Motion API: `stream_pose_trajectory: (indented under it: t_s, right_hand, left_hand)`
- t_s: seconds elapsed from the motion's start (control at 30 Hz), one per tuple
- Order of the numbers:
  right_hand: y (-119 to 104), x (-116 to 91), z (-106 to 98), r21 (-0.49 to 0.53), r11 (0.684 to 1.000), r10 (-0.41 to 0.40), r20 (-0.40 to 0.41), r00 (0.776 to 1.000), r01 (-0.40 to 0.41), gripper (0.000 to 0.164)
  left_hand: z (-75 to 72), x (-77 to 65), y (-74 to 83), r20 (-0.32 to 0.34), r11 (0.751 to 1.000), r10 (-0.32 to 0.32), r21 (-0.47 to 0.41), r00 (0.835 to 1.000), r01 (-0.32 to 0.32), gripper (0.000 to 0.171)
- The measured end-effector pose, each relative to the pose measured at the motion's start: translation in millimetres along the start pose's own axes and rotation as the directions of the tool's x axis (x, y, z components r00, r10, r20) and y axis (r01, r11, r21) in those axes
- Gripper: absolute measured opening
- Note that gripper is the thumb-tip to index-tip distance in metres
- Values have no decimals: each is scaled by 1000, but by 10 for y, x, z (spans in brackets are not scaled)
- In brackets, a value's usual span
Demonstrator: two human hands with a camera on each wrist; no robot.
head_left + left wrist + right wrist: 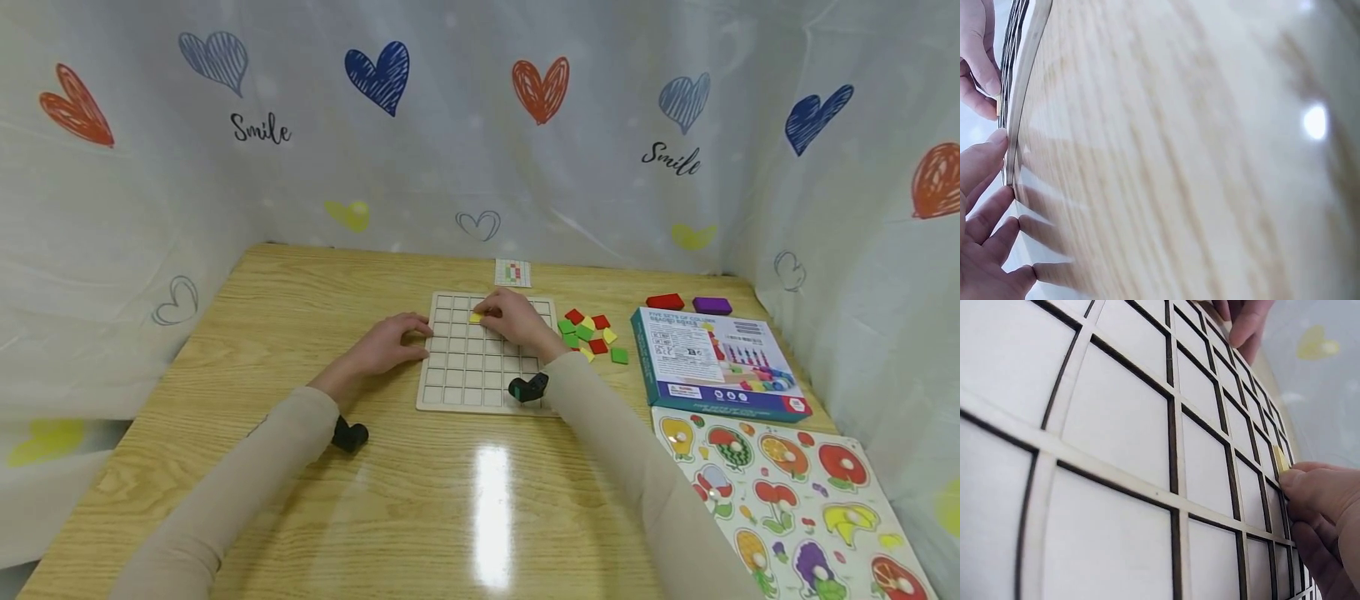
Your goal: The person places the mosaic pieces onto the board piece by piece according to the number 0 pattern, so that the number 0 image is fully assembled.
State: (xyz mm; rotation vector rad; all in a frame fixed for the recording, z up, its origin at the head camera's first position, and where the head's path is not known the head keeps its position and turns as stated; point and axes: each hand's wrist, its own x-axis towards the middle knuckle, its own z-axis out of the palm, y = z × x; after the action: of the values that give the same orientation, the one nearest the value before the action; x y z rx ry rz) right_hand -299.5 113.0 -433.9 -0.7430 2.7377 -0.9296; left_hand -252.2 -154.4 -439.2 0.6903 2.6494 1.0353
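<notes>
One yellow tile [476,317] sits pinched in the right hand [513,317], the loose left hand [387,342] seemingly steadying the board's left edge [422,390].

White glare on glossy tabletop [491,517]

Thin yellow tile [476,318], partly hidden, is at far-side rows of pale wooden grid board [454,361]; board lies flat.
</notes>
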Motion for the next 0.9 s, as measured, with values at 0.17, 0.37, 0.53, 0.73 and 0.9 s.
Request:
stream_pose_trajectory:
  t_s: [0.17, 0.37, 0.53, 0.73, 0.9]
  right_hand:
    - [10, -14, -3, 13, 1000, -6, 5, 1000, 6, 27]
    - [26, -23, 1, 25, 1000, -4, 7, 1000, 4, 27]
    - [31, -48, -19, 57, 998, -6, -15, 1000, 7, 30]
    - [71, -213, -84, 89, 996, 39, -114, 993, -29, 32]
    - [96, -543, -179, 158, 979, 156, -193, 969, -126, 32]
  left_hand:
    - [-6, -4, 11, 4, 1000, -5, -3, 1000, 5, 34]
    - [-12, -7, 19, 9, 1000, -8, -3, 1000, 8, 35]
    - [-10, -5, 22, 10, 1000, -9, -6, 1000, 9, 34]
    - [-5, -4, 22, 9, 1000, -5, -7, 1000, 5, 35]
    - [-1, -4, 14, 7, 1000, 0, -6, 1000, 0, 35]
